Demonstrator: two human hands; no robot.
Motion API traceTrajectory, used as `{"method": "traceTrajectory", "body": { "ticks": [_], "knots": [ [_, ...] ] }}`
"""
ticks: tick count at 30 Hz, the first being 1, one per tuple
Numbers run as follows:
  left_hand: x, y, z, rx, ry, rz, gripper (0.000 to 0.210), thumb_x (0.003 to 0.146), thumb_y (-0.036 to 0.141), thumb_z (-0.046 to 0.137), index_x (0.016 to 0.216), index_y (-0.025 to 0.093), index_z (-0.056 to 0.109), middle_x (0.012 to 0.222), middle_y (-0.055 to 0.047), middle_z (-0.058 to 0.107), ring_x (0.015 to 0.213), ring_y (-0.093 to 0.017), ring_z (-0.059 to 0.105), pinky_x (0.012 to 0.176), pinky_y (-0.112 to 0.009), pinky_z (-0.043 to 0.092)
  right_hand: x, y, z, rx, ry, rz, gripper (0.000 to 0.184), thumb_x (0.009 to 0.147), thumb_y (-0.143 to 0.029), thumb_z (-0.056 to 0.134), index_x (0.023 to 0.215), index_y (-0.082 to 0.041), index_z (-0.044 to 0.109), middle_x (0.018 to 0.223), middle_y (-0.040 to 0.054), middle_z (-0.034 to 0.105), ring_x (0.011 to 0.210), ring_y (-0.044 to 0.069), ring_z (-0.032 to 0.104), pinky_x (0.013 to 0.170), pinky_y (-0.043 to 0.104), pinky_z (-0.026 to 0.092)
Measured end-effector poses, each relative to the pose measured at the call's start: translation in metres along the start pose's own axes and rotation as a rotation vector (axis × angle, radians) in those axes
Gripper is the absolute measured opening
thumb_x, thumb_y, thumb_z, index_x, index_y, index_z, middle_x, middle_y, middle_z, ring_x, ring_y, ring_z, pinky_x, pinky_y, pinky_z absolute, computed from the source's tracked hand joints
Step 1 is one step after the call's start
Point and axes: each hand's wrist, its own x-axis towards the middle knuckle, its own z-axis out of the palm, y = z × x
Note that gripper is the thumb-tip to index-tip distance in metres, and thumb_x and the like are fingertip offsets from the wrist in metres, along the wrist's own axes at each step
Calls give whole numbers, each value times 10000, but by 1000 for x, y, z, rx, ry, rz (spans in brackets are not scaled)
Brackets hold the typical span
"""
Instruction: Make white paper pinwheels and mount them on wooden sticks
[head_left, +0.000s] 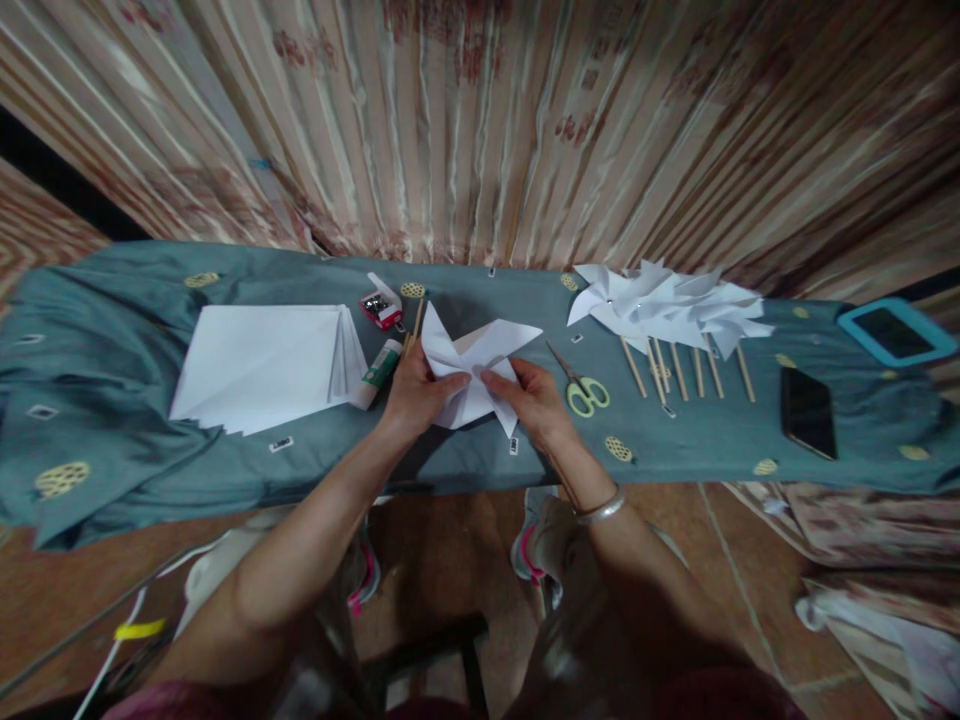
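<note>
1. Paper pinwheel point(491, 345) sits just left of the scissors point(587, 395), between both hands.
2. Left hand point(411, 395) and right hand point(538, 400) pinch it closed, thumbs on top near its centre, probably to hold the folds flat.
3. Mounted pinwheels point(667, 312) lie beyond and right of the scissors, white sheets point(259, 360) well left, perhaps to keep them apart.

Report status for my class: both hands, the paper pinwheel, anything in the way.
Left hand and right hand pinching paper pinwheel near its centre. Pinwheel fanned open. Glue stick beside left hand, scissors beside right; neither blocking.
</note>
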Motion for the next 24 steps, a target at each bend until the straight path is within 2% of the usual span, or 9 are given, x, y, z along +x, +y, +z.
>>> {"method": "traceTrajectory", "body": {
  "ticks": [3, 6, 10, 13, 15, 18, 20, 22, 24],
  "knots": [
    [-1, 0, 0, -16, -39, 19, 423, 572, 211, 760, 945, 183, 563, 820, 17, 656, 776, -196, 624, 726, -326, 514, 1, 2, 1, 29, 15, -6, 378, 567, -435, 806, 834, -188, 705, 772, 4, 715, 622, 139, 576, 569, 272, 467],
    [-1, -2, -1, 2, -67, 27, 452, 578, 213, 765, 985, 188, 569, 838, 14, 668, 792, -206, 637, 714, -321, 515, 3, 4, 2, 64, 32, 5, 348, 542, -383, 818, 810, -196, 697, 770, 4, 721, 636, 151, 599, 602, 287, 484],
    [-1, -4, -1, 14, -65, 20, 467, 579, 233, 771, 1001, 190, 576, 859, 7, 676, 805, -217, 646, 721, -330, 520, 4, 7, 4, 44, 46, -1, 333, 551, -383, 814, 805, -206, 693, 775, 8, 726, 650, 169, 618, 616, 301, 492],
    [-1, -4, -2, 33, -48, 20, 458, 587, 236, 760, 1005, 183, 581, 883, -5, 676, 830, -223, 643, 754, -348, 522, 5, 6, 0, 4, 23, -58, 328, 592, -408, 798, 826, -205, 690, 802, 18, 726, 674, 173, 626, 626, 297, 490],
    [1, -4, -3, 91, 1, 34, 448, 597, 227, 742, 1015, 179, 588, 907, -14, 670, 878, -233, 636, 800, -369, 518, 5, 2, -7, -27, 83, -144, 315, 654, -434, 759, 855, -203, 683, 823, 28, 718, 711, 171, 633, 660, 297, 492],
    [3, -2, -5, 231, 82, 89, 492, 590, 209, 735, 1061, 186, 592, 956, -22, 659, 996, -265, 610, 888, -411, 497, 2, -10, -20, -151, 308, -295, 300, 761, -449, 677, 932, -203, 677, 863, 40, 701, 774, 168, 628, 724, 302, 486],
    [4, 1, -6, 291, 96, 138, 533, 599, 196, 725, 1112, 194, 585, 993, -30, 658, 1061, -280, 591, 938, -431, 476, -3, -19, -27, -293, 396, -383, 279, 798, -428, 649, 963, -205, 686, 877, 44, 697, 774, 167, 615, 746, 310, 477],
    [4, 4, -6, 323, 96, 183, 559, 622, 180, 700, 1166, 196, 571, 1032, -42, 658, 1103, -284, 578, 975, -442, 457, -7, -26, -28, -396, 424, -445, 250, 808, -407, 641, 953, -211, 699, 863, 37, 698, 750, 162, 601, 745, 311, 470],
    [2, 7, -5, 357, 94, 208, 592, 638, 170, 684, 1214, 191, 552, 1070, -55, 656, 1127, -289, 572, 1002, -452, 438, -10, -30, -24, -395, 389, -439, 226, 811, -415, 633, 853, -206, 709, 761, 22, 685, 652, 143, 566, 662, 292, 455]
  ]
}}
